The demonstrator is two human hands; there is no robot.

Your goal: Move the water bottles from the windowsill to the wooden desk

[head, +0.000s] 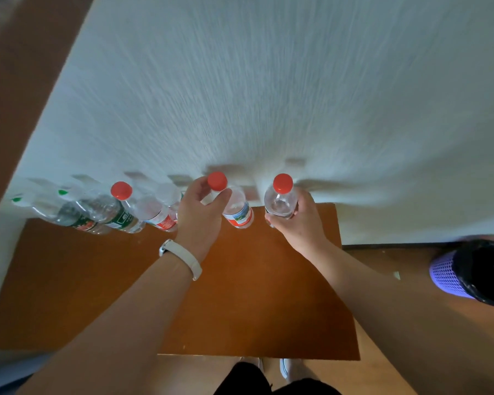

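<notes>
My left hand (201,208) grips the neck of a clear water bottle (238,210) with a red cap and a red-and-white label. It stands at the back of the wooden desk (240,295). My right hand (293,220) wraps the body of a second red-capped clear bottle (280,199) near the desk's back right corner. Whether this bottle's base touches the desk is hidden by my fingers. To the left, a row of several bottles (120,212) stands along the wall, some with green caps, one with a red cap.
A white textured wall (268,81) rises directly behind the desk. A purple mesh bin (451,276) lined with a black bag stands on the floor to the right. My legs and shoes show below the desk's front edge. The frame is motion-blurred.
</notes>
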